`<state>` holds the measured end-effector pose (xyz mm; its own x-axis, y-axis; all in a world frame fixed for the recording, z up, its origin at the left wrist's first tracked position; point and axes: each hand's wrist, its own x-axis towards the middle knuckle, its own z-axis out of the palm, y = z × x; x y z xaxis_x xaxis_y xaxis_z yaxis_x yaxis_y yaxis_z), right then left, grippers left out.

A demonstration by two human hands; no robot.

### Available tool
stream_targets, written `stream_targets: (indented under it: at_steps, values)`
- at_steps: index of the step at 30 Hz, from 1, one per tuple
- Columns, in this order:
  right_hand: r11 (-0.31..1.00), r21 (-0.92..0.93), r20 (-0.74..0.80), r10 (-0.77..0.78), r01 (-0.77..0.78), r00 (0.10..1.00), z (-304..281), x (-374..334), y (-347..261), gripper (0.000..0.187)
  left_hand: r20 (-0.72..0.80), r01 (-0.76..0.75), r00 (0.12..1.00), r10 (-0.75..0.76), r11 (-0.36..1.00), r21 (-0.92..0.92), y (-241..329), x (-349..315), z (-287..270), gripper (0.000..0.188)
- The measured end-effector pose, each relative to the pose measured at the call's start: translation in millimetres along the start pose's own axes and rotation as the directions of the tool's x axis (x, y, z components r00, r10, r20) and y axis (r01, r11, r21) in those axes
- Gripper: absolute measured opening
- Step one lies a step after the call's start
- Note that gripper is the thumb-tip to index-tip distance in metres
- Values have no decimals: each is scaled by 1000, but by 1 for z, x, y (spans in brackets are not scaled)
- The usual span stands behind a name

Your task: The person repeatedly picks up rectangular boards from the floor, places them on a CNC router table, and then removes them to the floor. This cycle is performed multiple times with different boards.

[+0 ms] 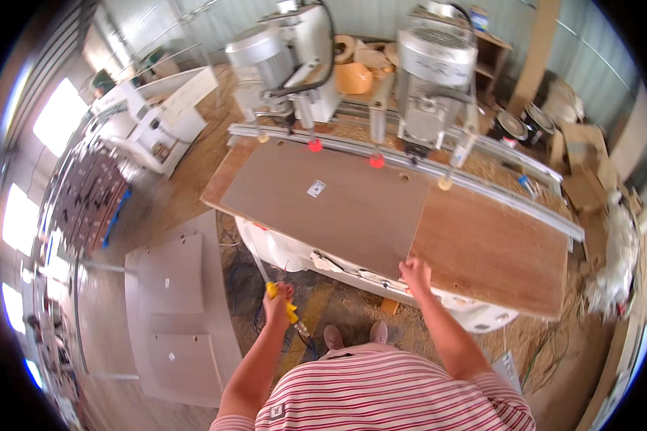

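In my left hand (pixel 275 300) is a yellow air blow gun (pixel 292 313), gripped low in front of the machine table, its long thin nozzle pointing up and away. A flat grey-brown panel (pixel 338 197) lies on the wooden tabletop (pixel 492 251); it bears a small white label (pixel 315 188) and has two round holes near its far edge. My right hand (pixel 415 275) is closed at the panel's near right corner, its fingertips partly hidden. Two red-tipped clamps (pixel 377 161) stand over the far edge.
Two drilling heads (pixel 435 79) stand behind a metal rail (pixel 510 194). More panels (pixel 167 276) lie on a stack at the left. Paint cans (pixel 509 128) and cardboard (pixel 586 154) are at the far right. Sawdust and hoses lie on the floor near my shoes (pixel 333 336).
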<state>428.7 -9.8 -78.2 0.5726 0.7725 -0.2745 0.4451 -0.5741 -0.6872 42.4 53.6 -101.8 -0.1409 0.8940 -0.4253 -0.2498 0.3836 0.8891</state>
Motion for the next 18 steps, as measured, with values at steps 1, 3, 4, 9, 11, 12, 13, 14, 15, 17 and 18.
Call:
stream_targets:
  at_steps: [1,3,4,9,11,12,13,14,15,17,18]
  values:
    - [979,194,97,41,-59,994,11,-11,2,24,-1,-2,1000,2,999,47,-6,8,15,23]
    - [827,475,364,126,-300,923,56,-28,4,22,-42,11,999,-14,996,-86,-30,22,35,24]
    - [767,510,470,129,-388,873,73,-30,5,22,-45,-9,999,-1,974,-226,-38,25,46,22]
    - [397,709,607,78,-583,791,113,-18,-11,36,-276,-19,961,10,999,-32,-29,17,96,18]
    - [379,701,664,-39,-604,747,113,-28,-5,39,-260,6,965,-8,1000,-10,-45,18,72,16]
    - [433,660,683,-6,-614,730,111,-32,7,40,-224,26,974,-39,998,-60,-50,12,65,17]
    - [445,650,706,-52,-616,707,107,-40,24,43,-182,45,981,-64,993,-105,-52,4,58,19]
    - [454,641,726,-97,-619,681,99,-50,40,46,-192,54,978,-77,991,-125,-54,-4,52,20]
    - [493,586,774,-106,-643,624,81,-64,47,49,-203,61,975,-89,988,-140,-55,-12,44,21]
    - [586,418,858,-5,-694,513,34,-91,57,51,-203,56,974,-96,980,-192,-50,-17,23,24]
    - [629,302,880,104,-716,463,16,-95,65,50,-193,44,977,-89,972,-230,-46,-17,14,25]
